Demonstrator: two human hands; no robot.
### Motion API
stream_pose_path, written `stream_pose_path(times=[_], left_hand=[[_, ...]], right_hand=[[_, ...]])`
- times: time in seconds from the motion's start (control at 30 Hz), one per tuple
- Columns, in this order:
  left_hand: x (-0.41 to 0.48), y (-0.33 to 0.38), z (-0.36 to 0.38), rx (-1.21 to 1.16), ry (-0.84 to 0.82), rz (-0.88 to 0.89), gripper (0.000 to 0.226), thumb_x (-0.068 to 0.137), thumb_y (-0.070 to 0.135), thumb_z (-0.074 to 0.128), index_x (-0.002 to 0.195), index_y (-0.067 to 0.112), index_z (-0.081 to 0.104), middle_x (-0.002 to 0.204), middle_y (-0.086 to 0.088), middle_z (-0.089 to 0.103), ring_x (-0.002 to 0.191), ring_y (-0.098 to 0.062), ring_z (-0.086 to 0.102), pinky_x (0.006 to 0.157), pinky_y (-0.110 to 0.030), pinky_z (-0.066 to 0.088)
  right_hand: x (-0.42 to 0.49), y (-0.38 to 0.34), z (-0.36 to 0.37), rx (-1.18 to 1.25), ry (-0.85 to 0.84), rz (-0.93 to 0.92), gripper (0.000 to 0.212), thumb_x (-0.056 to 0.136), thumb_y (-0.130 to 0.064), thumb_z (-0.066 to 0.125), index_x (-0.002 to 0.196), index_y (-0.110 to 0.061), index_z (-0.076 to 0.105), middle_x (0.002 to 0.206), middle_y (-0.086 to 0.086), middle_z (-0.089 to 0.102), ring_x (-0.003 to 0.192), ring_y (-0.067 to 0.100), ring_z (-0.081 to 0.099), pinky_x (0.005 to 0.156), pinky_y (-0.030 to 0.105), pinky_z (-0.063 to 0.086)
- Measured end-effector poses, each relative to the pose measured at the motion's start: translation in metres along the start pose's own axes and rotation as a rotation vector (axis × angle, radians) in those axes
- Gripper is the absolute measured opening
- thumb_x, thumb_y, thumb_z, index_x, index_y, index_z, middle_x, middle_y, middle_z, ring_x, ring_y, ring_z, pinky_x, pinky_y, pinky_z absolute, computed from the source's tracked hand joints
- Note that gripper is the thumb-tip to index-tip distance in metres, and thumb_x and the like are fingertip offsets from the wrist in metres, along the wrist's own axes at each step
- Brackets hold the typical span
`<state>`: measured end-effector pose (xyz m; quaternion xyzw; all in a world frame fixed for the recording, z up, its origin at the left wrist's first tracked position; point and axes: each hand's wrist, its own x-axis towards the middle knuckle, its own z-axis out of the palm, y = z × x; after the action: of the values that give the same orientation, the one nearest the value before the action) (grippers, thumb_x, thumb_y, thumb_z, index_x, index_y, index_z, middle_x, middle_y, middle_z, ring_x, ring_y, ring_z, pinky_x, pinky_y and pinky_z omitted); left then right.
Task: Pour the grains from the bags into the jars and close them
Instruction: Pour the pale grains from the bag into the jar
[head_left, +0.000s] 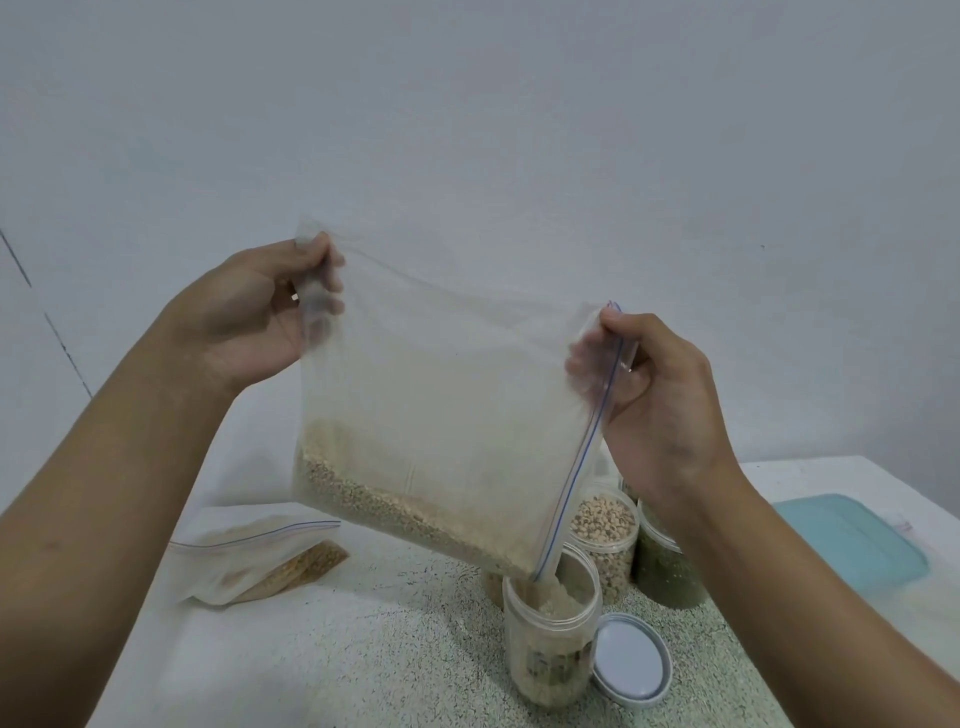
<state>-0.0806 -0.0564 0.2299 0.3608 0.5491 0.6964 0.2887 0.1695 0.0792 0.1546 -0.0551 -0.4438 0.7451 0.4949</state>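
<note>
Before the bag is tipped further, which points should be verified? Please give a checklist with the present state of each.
1. Bag corner aimed into the open jar: ok, the corner sits in its mouth.
2. Firm hold: ok, the left hand and the right hand pinch the upper corners.
3. Room left in jar: cannot tell, grains look high.
4. Lid ready: ok, it lies beside the jar.
5. Spilled grains on the table: cannot tell, its surface is speckled.
</note>
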Motion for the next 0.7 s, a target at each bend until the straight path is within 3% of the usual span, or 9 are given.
stream_pose_path(times=[0.7], left_hand=[[0.0039, 0.004, -0.0019, 0.021, -0.003, -0.002, 0.035, 0.098, 0.027, 0.061, 0.067, 0.021, 0.075, 0.07, 0.005, 0.061, 0.06, -0.011, 0.06, 0.062, -0.021, 0.048]], right_hand=[[0.0091, 0.0018, 0.0031, -0.065, 0.025, -0.037, 0.027, 0.096, -0.009, 0.058, 0.071, -0.011, 0.067, 0.069, 0.001, 0.062, 0.065, 0.017, 0.061, 0.07, 0.029, 0.048]])
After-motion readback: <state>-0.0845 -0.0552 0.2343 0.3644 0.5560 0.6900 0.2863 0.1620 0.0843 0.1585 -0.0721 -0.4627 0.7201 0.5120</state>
